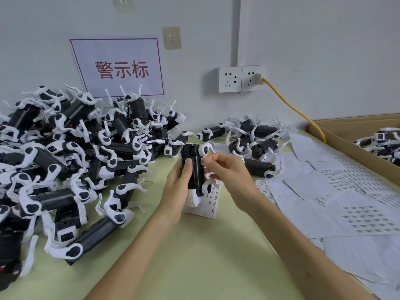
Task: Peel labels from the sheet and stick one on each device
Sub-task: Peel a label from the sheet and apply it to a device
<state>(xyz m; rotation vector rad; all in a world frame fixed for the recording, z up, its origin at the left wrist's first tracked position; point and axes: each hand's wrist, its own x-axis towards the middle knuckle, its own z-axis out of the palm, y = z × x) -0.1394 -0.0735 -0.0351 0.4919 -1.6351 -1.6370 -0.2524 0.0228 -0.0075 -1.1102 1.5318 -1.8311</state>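
Note:
My left hand (176,187) grips a black device with white clips (195,167), held upright above the table's middle. My right hand (227,172) pinches a small white label (202,160) against the device's right side near its top. A label sheet (211,201) with rows of small printed labels lies on the table under the device, partly hidden by both hands.
A large heap of like devices (71,152) fills the left of the pale green table (194,256). A smaller group (253,139) lies at the back. Used label sheets (346,202) cover the right. A cardboard box (355,137) with devices stands far right. A yellow cable (294,107) runs from the wall socket.

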